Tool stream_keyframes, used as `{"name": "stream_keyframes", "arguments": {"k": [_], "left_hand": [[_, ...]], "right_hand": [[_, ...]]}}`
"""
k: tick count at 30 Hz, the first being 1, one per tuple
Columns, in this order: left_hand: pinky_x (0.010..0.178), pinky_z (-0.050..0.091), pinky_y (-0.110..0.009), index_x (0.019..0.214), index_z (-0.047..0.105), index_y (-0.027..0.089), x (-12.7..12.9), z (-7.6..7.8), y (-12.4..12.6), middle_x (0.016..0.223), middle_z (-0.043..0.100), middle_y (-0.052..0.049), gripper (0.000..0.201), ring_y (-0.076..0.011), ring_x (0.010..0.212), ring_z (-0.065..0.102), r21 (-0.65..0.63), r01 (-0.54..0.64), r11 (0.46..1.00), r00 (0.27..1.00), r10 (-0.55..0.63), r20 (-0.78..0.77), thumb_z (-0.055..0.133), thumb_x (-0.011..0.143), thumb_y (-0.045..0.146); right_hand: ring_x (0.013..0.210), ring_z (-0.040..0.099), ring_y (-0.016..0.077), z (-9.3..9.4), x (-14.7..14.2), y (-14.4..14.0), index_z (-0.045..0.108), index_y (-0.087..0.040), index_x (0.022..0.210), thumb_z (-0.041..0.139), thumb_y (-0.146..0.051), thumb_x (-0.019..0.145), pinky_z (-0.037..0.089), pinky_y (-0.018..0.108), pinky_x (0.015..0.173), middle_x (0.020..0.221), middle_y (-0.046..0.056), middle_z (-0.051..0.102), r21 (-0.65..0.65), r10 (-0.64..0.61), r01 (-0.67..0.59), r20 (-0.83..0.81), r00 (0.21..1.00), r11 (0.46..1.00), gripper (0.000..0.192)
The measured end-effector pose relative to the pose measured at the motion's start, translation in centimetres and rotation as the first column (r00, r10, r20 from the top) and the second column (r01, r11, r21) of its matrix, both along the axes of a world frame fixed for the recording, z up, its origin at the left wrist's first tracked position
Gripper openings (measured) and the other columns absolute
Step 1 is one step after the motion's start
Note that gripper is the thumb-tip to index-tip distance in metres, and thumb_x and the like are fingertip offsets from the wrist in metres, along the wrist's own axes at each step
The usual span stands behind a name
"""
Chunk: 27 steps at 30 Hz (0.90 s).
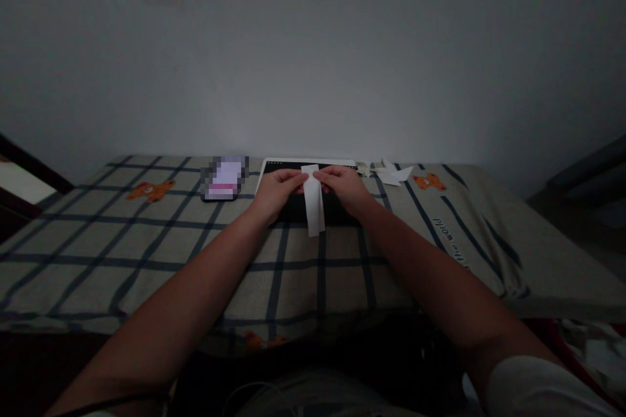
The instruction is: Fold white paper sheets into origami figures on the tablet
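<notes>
we note the left hand (280,190) and the right hand (345,187) side by side, thumbs and fingers pinching a white paper strip (313,212) between them. the strip hangs toward us, its upper part overlapped along its length. beneath it we record a dark pad (292,210) with a pale edge, lying on the cloth-covered desk (169,234), which bears dark stripes and orange animal prints. to the left we observe a phone (223,179), its screen pixelated; to the right, folded white paper pieces (394,174) beside the pad.
</notes>
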<state>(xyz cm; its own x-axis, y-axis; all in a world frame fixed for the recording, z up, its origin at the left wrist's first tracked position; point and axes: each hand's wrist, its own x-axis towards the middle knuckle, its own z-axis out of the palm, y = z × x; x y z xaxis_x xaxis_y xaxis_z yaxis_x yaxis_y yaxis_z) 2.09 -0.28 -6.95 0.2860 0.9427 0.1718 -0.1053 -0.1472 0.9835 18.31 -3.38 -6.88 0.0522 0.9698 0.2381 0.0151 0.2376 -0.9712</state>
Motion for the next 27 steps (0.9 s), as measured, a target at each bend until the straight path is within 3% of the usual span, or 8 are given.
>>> {"name": "stream_keyframes", "arguments": {"k": [8, 19, 23, 27], "left_hand": [[0.066, 0.049, -0.026, 0.08, 0.071, 0.014, -0.16, -0.06, 0.01, 0.078, 0.069, -0.005, 0.033, -0.0131, 0.066, 0.06, -0.005, 0.031, 1.0, 0.999, -0.03, 0.016, 0.074, 0.062, 0.042], [0.063, 0.046, -0.025, 0.081, 0.071, 0.012, -0.21, 0.18, -0.09, 0.072, 0.068, -0.004, 0.036, -0.0127, 0.062, 0.057, 0.122, -0.058, 0.991, 0.997, 0.064, -0.046, 0.071, 0.066, 0.044], [0.064, 0.045, -0.025, 0.082, 0.071, 0.012, -0.08, 0.31, -0.35, 0.072, 0.068, -0.004, 0.034, -0.012, 0.063, 0.056, 0.138, -0.025, 0.99, 0.997, 0.036, -0.074, 0.07, 0.068, 0.042], [0.067, 0.047, -0.026, 0.083, 0.071, 0.013, 0.14, 0.31, -0.48, 0.075, 0.069, -0.004, 0.032, -0.0119, 0.065, 0.058, 0.093, 0.009, 0.996, 0.999, -0.005, -0.038, 0.072, 0.067, 0.04]], "right_hand": [[0.057, 0.046, 0.0084, -0.04, 0.04, -0.04, 0.061, -0.016, 0.071, 0.069, -0.04, 0.067, 0.037, 0.023, 0.055, 0.065, -0.001, 0.057, -0.009, 0.012, -0.012, 0.014, 1.0, 1.0, 0.025], [0.055, 0.046, 0.0076, -0.25, -0.19, 0.24, 0.062, -0.016, 0.077, 0.068, -0.041, 0.067, 0.036, 0.023, 0.053, 0.065, -0.002, 0.056, -0.006, 0.03, -0.031, -0.061, 0.998, 1.0, 0.027], [0.053, 0.045, 0.0077, -0.11, -0.19, 0.17, 0.057, -0.017, 0.064, 0.063, -0.044, 0.071, 0.036, 0.023, 0.053, 0.058, -0.003, 0.052, 0.039, -0.012, 0.013, -0.016, 1.0, 0.999, 0.029], [0.052, 0.044, 0.0081, 0.08, -0.26, 0.02, 0.056, -0.017, 0.065, 0.064, -0.04, 0.072, 0.035, 0.024, 0.053, 0.055, -0.004, 0.049, 0.087, -0.083, 0.082, 0.002, 0.997, 0.993, 0.025]]}}
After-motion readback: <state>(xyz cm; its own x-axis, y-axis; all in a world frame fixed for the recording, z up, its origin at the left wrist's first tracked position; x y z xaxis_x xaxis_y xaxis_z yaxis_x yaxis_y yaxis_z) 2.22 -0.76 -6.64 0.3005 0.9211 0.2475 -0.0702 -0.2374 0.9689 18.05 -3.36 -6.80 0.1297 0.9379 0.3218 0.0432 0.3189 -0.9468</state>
